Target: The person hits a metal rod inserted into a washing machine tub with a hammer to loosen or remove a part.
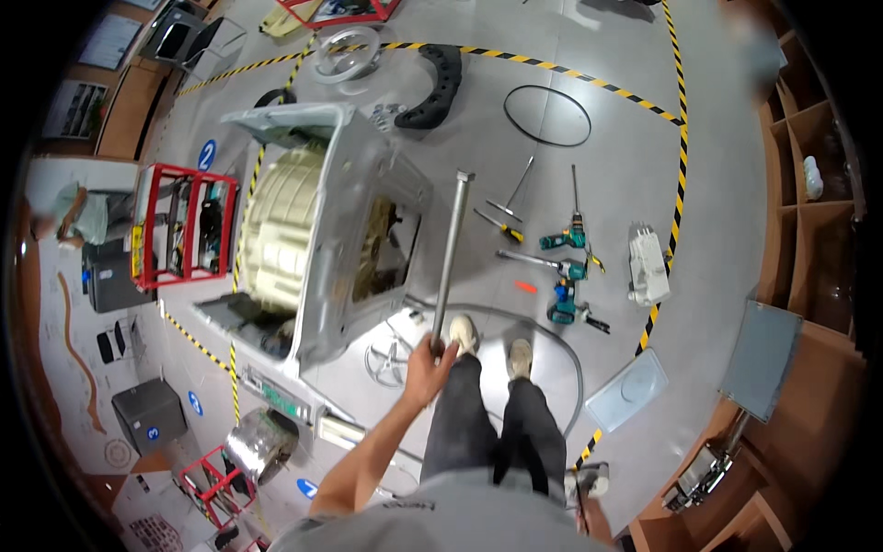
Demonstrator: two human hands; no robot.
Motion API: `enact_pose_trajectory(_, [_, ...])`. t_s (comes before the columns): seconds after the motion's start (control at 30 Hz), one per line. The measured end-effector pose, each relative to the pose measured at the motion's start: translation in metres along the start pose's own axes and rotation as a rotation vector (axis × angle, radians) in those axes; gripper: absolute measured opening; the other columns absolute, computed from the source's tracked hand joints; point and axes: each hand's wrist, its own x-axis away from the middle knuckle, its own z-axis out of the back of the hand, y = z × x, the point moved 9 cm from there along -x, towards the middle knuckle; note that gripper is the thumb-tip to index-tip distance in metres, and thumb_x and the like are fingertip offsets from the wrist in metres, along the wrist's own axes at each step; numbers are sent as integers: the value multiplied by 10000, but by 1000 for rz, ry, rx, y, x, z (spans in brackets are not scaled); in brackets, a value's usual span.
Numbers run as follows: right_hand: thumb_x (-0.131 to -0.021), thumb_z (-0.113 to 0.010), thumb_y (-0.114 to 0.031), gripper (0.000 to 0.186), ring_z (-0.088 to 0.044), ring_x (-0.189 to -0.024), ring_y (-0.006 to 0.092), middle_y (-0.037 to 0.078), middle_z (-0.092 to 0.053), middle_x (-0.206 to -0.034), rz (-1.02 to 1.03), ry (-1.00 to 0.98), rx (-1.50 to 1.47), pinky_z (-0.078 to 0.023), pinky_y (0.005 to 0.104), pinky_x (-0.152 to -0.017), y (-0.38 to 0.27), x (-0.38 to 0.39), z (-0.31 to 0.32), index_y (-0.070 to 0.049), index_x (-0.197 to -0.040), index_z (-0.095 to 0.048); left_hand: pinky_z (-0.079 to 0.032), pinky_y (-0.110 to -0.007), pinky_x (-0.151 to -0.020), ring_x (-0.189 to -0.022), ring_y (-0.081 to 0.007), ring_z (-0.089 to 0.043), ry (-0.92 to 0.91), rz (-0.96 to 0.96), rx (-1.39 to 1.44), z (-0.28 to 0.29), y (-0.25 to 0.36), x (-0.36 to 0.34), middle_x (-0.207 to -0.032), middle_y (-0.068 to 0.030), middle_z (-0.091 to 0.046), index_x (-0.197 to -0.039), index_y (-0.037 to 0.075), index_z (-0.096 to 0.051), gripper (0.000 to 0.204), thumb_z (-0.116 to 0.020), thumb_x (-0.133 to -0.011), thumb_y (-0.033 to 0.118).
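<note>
My left hand (430,368) is closed around the lower end of a long grey metal bar (449,258), which points away from me and has a short, wider head at its far end. Left of the bar, a washing machine cabinet (336,239) lies tipped over, its cream tub (285,230) showing inside. A spoked pulley wheel (386,361) lies on the floor near my left hand. At the lower right, my right hand (596,523) is partly hidden beside my body, near a small grey-white object (593,478); its fingers cannot be made out.
Power drills (563,241), a yellow screwdriver (501,227) and a T-handle wrench (517,195) lie ahead-right. Further off are a black belt (548,87) and a curved black counterweight (446,87). A grey hose (575,368) curves around my feet. A red rack (189,276) stands left, wooden shelves (809,239) right.
</note>
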Motion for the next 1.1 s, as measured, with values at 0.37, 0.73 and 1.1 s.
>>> enact_pose_trajectory(0.37, [-735,-576,-307,314,-358,-315,131,22,-379,-427,705,10,48,-274,285,-286,-186,34,81,-42,-621,-450,-174,-274,-393,-463,-50,-236,398,-115,339,101,8,130,-457,46,-270,-491,29,-332,457,-569,-800,268])
enact_pose_trajectory(0.73, [-819,-433,-383,382,-368,-383,148,40,-382,-472,678,193,686,-271,298,-342,-199,46,37,-33,-680,-497,-198,-236,-415,-488,-44,-239,1033,395,406,214,-186,424,-501,61,-283,-540,43,-386,381,-516,-837,242])
enact_pose_trajectory(1.1, [-810,-473,-329,345,-377,-395,153,48,-401,-491,732,272,1092,-271,306,-341,-203,133,-103,-31,-636,-492,-258,-211,-391,-460,-55,-297,834,950,1016,160,-347,542,-545,21,-368,-792,24,-483,224,-430,-868,228])
